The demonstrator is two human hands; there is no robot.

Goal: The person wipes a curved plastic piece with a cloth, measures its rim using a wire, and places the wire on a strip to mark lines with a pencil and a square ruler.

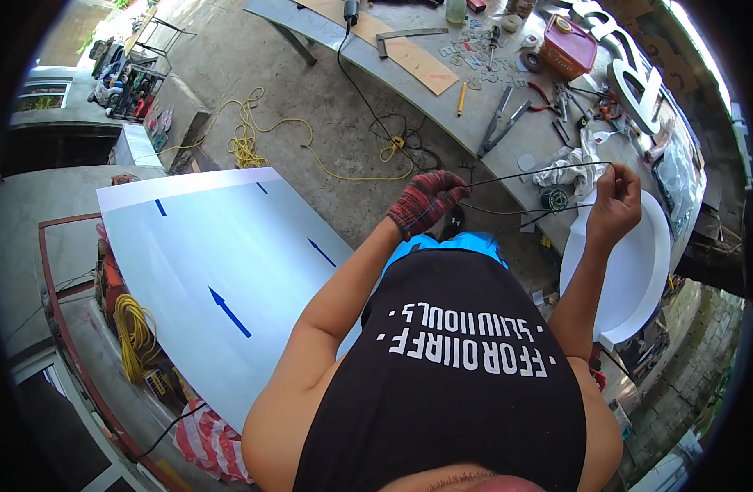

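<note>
Dark, thin, near-straight cord point(540, 171) spans left hand point(426, 202) to right hand point(617, 202)

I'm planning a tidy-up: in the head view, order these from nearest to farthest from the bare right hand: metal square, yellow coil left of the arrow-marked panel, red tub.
From the right hand:
1. Red tub, on the workbench, ahead.
2. Metal square, also there, farther left.
3. Yellow coil, far left, beyond the panel.

Left arm point(335, 295) bent at elbow, gloved left hand point(430, 202) curled inward; right arm point(588, 279) reaching forward, bare right hand point(618, 201) pinching closed
</note>
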